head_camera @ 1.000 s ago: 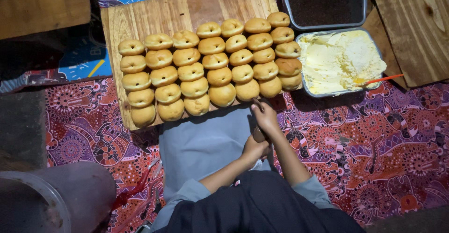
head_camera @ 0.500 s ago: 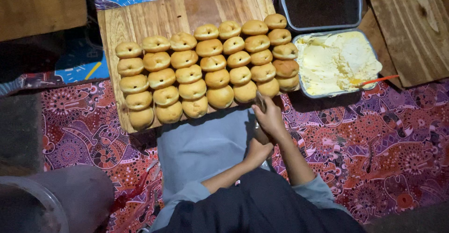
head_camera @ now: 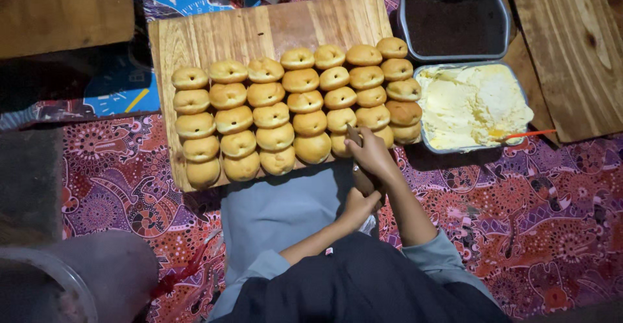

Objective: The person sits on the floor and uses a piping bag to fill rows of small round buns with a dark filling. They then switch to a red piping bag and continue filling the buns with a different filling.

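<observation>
Patterned red cloth (head_camera: 551,219), doughnuts (head_camera: 292,109) on board (head_camera: 259,31), right hand (head_camera: 371,154) gripping one, left hand (head_camera: 360,205) grip unclear, cream tray (head_camera: 477,106) beside.

Below me the floor is covered by a red batik cloth (head_camera: 519,219) with swirling dark and white patterns, running out to my right and left. A blue printed sheet (head_camera: 123,89) lies further off on my left, partly in shadow. Bare wooden planks sit at the edges: one at the top left (head_camera: 65,11) and another (head_camera: 571,44) angled along the top right. At my lower left stands a grey rounded container with a clear rim (head_camera: 58,284), dim and hard to make out. Light falls from above onto the middle, while the left side and corners stay dark.
</observation>
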